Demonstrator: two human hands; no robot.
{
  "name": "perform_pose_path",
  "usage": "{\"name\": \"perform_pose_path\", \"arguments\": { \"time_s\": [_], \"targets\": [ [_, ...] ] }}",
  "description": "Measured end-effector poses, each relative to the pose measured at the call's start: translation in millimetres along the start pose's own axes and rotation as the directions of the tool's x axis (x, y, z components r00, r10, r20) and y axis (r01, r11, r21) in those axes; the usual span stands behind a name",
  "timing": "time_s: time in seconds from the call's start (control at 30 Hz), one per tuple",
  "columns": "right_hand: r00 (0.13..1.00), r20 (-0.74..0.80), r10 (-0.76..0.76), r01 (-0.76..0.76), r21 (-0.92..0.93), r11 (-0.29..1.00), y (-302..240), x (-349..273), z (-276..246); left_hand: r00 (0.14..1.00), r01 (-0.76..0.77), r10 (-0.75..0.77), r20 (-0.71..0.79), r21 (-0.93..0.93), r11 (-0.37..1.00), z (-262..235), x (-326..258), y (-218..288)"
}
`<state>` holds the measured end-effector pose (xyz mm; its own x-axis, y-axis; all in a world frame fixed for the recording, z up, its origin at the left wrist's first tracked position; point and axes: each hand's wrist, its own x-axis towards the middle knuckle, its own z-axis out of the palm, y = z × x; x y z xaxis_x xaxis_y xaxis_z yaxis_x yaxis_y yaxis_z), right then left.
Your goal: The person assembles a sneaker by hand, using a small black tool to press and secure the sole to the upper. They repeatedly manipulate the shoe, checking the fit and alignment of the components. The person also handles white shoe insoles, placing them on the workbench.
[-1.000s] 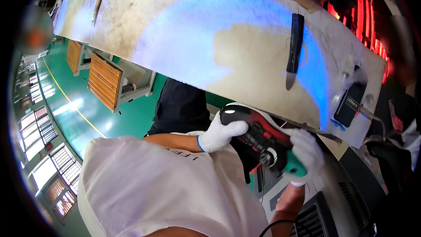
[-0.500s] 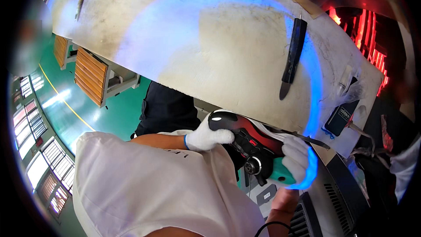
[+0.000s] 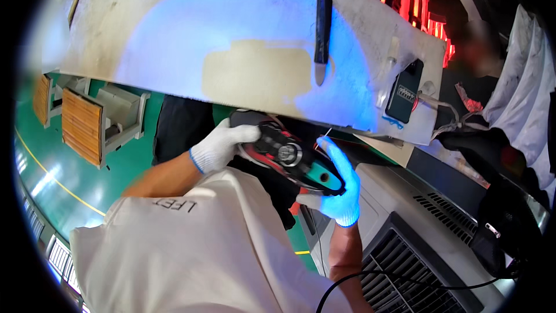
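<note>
A black and red shoe [image 3: 271,149] with a round lacing dial and a teal insole is held just off the front edge of the worktable. My left hand [image 3: 217,146], in a white knit glove, is closed on its toe end, thumb over the upper. My right hand [image 3: 343,188], gloved too and lit blue, cups the heel, with its thumb below and its fingers stretched along the far side. By those fingertips is a thin pale line, too fine to make out. On the table lies a black-handled knife [image 3: 322,37], blade toward me.
A white worktable [image 3: 174,81] spans the front. At its right lie a dark phone [image 3: 407,91] and a clear plastic piece [image 3: 389,75]. Wooden-topped stools [image 3: 82,124] stand at left. A grey vented machine [image 3: 405,255] is close on my right, with a black cable [image 3: 399,278] across it.
The shoe has turned so its opening and sole edge show differently, and my right fingers have straightened out around the heel. The view has shifted right.
</note>
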<state>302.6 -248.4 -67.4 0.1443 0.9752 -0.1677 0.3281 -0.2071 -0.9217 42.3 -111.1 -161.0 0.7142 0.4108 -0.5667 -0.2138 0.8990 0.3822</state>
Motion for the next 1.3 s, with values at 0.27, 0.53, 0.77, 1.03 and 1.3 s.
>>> {"name": "perform_pose_path", "arguments": {
  "time_s": [0.27,0.53,0.77,1.03,1.3],
  "targets": [
    [0.924,-0.24,-0.298,0.207,-0.34,0.917,63.4,-118.4,45.2,0.99,0.076,-0.097,0.099,0.199,0.977,22.4,40.0,-52.2],
    [0.867,-0.255,-0.428,0.258,-0.504,0.824,91.5,-118.2,51.7,0.941,0.045,-0.107,0.321,0.194,0.98,4.5,79.8,-56.6],
    [0.851,-0.248,-0.462,0.267,-0.554,0.788,115.9,-121.1,53.0,0.953,-0.034,-0.1,0.285,0.429,0.903,22.5,77.3,-43.7],
    [0.828,-0.378,-0.413,0.177,-0.523,0.834,105.1,-140.7,88.7,0.935,-0.021,-0.149,0.322,0.471,0.882,38.4,60.1,-33.1],
    [0.779,-0.425,-0.46,0.11,-0.63,0.769,102.5,-110.5,100.0,0.947,-0.019,-0.089,0.307,0.332,0.943,22.2,85.9,-44.4]
  ]
}}
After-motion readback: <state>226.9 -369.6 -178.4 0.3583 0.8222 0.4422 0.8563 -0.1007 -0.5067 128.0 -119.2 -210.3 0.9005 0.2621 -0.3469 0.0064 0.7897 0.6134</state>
